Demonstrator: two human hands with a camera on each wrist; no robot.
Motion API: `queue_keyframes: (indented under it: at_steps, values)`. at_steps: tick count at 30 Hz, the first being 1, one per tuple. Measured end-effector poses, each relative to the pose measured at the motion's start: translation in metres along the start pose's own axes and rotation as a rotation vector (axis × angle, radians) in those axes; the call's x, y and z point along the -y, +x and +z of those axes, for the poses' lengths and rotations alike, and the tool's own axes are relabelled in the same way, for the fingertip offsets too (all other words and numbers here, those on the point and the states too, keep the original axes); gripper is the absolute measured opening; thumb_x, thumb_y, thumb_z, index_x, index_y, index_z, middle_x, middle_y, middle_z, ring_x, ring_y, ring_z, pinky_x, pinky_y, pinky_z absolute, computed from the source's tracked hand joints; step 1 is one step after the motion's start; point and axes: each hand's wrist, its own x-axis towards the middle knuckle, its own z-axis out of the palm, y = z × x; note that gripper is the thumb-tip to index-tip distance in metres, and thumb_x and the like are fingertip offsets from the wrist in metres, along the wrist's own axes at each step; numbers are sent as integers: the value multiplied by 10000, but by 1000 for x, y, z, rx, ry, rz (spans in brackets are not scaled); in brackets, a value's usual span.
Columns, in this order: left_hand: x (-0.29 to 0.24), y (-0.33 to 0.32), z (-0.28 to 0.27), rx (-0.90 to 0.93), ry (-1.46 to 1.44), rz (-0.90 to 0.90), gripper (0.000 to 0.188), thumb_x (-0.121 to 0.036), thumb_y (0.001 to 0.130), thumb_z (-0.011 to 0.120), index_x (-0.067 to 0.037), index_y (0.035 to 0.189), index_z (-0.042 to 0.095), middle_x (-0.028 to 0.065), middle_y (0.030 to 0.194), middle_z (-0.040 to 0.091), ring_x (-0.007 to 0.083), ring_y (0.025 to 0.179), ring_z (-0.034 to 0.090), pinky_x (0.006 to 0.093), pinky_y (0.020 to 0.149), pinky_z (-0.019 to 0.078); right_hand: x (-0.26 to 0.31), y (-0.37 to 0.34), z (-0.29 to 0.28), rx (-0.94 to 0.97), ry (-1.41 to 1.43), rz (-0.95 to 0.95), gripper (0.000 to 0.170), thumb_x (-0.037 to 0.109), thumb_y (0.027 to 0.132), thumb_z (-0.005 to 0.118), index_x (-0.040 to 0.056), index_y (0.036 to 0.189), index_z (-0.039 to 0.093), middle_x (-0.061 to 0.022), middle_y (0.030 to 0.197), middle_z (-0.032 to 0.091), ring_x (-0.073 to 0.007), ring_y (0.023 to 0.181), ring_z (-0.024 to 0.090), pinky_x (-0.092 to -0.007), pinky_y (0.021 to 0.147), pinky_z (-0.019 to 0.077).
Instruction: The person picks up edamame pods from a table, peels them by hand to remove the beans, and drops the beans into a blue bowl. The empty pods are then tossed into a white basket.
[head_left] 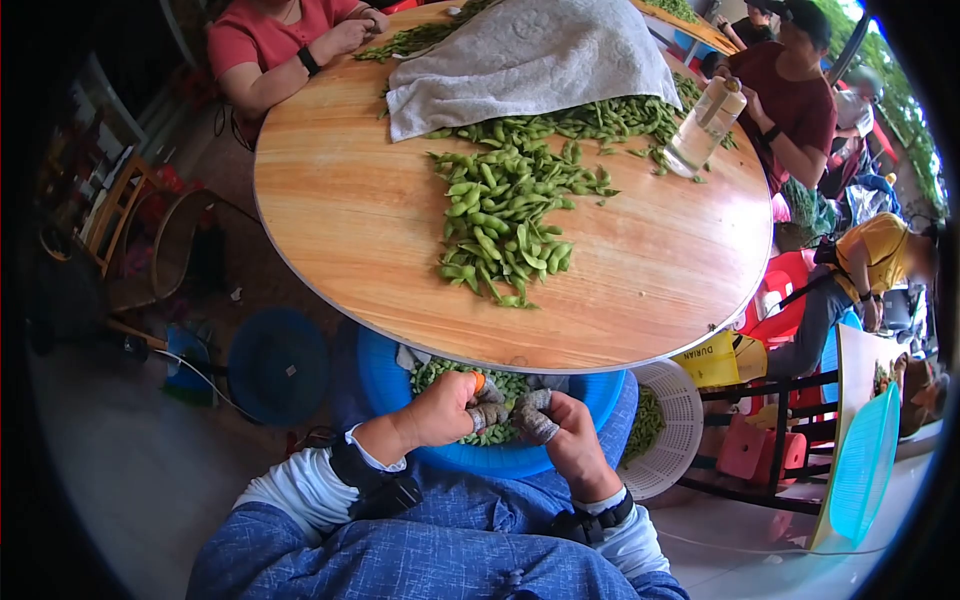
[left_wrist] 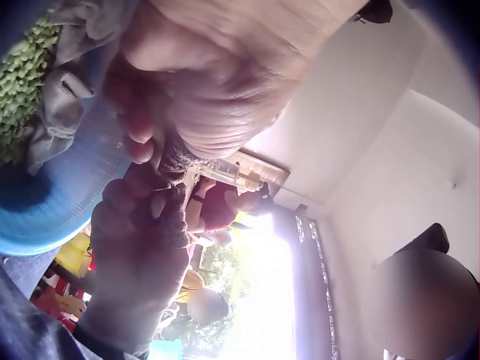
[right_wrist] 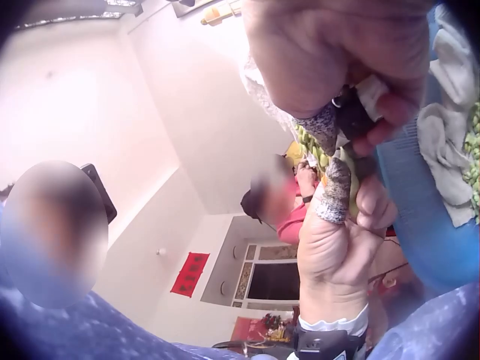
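Over a blue basin (head_left: 600, 400) on the lap, my left hand (head_left: 440, 410) and right hand (head_left: 575, 440) meet with curled fingers. Grey wraps cover both thumbs, and an orange band shows on the left hand. In the right wrist view, a green soybean pod (right_wrist: 354, 184) lies between the left thumb and fingers; the right fingertips pinch close at its upper end, partly hidden. Shelled green beans (head_left: 430, 375) fill the basin below, with a grey cloth (left_wrist: 64, 105) beside them.
A round wooden table (head_left: 350, 220) stands just ahead, bearing a heap of pods (head_left: 500, 220), a grey towel (head_left: 540, 60) and a clear bottle (head_left: 705, 130). A white basket (head_left: 675, 460) with pods sits at the right, a dark blue tub (head_left: 278, 365) at the left. People sit around.
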Motion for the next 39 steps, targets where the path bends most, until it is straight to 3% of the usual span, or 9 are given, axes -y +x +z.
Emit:
queue_keyframes:
  at_steps: [13,16,22,23,26,32,35,38,39]
  values:
    - [3,0,0,168,-178,-13,112,-109,766,599,-14,802,553,-24,648,536,47,565,480,208,509,399,-5,-1,-3,87,100,10,185,62,784,570,-11,953,551,-14,895,588,-80,811,528,-230,754,420]
    - [18,6,5,101,-218,7,160,-105,732,627,-8,833,549,26,681,569,97,592,514,246,544,415,-9,0,-3,62,114,13,176,44,786,558,-11,953,551,-14,891,588,-78,807,528,-227,750,421]
    - [-16,-8,15,-119,1023,316,278,-44,614,579,35,874,520,171,815,566,311,746,564,356,638,457,-12,2,-5,-32,156,23,175,35,787,552,-10,956,547,-31,885,592,-92,785,540,-230,727,434]
    - [-11,-8,18,-158,1043,408,327,-45,576,553,50,886,507,173,848,554,331,781,551,378,655,460,-11,2,-4,-38,163,-1,178,39,787,554,-11,958,545,-35,884,593,-94,782,542,-231,724,436]
    - [-3,-3,19,-246,941,567,250,-30,574,533,28,816,514,147,770,537,305,736,542,368,622,458,-14,2,-6,-26,198,-70,186,51,789,560,-10,964,543,-36,889,594,-95,788,542,-233,727,435]
    - [3,3,23,-140,227,432,209,-89,739,549,0,928,526,162,758,555,293,735,563,337,663,446,-23,1,-10,44,183,-194,190,75,795,570,-3,966,543,-19,904,587,-88,810,531,-232,747,426]
    - [9,0,12,6,81,81,188,-153,797,538,-9,920,540,134,778,554,275,745,563,308,689,440,-27,0,-11,59,131,-171,188,79,797,572,-4,963,542,-9,899,580,-79,810,521,-229,746,421]
    - [6,0,2,-135,519,452,189,-183,777,569,-15,864,560,107,805,554,268,749,561,312,672,439,-23,0,-8,23,82,-123,172,77,799,569,-12,944,541,-2,878,573,-72,798,511,-223,737,417]
    - [0,-3,3,-211,607,475,179,-196,757,592,-31,823,575,93,845,553,258,757,557,325,645,438,-23,1,-10,10,70,-109,169,78,799,569,-13,940,541,-3,875,573,-72,795,511,-223,736,417]
